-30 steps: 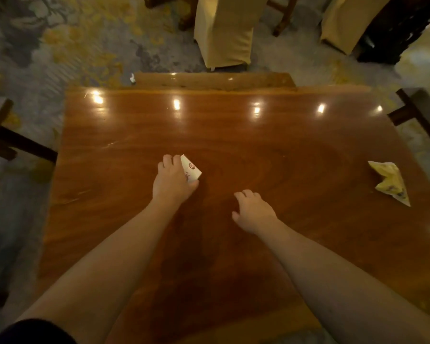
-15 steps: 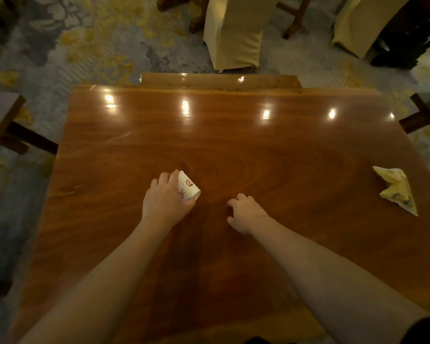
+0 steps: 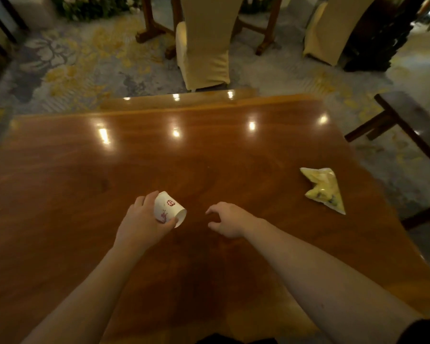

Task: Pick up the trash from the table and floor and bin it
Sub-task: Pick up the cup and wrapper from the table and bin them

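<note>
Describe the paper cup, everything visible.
The paper cup is white, with a small red mark and a reddish print on its wall. It looks like thin paper, not visibly crushed. It is tipped on its side, open mouth toward the right, held in the left hand in a grip over the wooden table.

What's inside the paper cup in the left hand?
The paper cup, gripped on its side by the left hand, shows only its rim, edge-on toward the right. No contents visible; the interior faces away from the camera, so whether it is empty cannot be told.
</note>
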Demonstrator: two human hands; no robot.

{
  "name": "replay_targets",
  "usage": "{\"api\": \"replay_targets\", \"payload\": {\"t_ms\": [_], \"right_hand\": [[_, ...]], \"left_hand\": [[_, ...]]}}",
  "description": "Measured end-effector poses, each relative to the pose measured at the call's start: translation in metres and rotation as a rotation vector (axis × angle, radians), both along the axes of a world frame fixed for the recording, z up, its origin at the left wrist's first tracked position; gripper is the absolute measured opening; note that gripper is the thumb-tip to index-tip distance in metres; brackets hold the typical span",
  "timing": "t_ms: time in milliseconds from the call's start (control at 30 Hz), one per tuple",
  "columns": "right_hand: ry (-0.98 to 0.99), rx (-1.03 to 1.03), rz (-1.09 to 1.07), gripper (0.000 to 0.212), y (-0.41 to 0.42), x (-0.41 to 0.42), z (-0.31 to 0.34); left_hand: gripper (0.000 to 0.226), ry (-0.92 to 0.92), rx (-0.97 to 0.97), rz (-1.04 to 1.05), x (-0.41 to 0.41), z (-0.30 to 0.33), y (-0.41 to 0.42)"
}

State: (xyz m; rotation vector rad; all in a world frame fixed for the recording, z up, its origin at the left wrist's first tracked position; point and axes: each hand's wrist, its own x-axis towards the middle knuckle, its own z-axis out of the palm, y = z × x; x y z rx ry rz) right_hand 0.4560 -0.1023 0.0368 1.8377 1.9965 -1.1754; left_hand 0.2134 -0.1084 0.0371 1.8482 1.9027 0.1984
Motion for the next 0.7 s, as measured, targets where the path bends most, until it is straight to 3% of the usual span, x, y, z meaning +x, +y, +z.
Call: {"api": "replay_targets", "payload": {"t_ms": [167, 367, 700], "right_hand": [[-0.064, 0.168, -0.085, 0.042, -0.003, 0.123, 0.006], [-0.274, 0.380, -0.268, 0.050, -0.001, 0.243, -0.016], [-0.370, 0.414, -0.527, 0.053, 0.027, 0.301, -0.042]], "left_hand": [[0.093, -0.022, 0.002, -0.103, 0.109, 0.008, 0.000], [0.089, 0.004, 0.035, -0.205, 0.212, 0.015, 0.005], [0.088, 0.063, 0.067, -0.237, 0.265, 0.014, -0.002]]}}
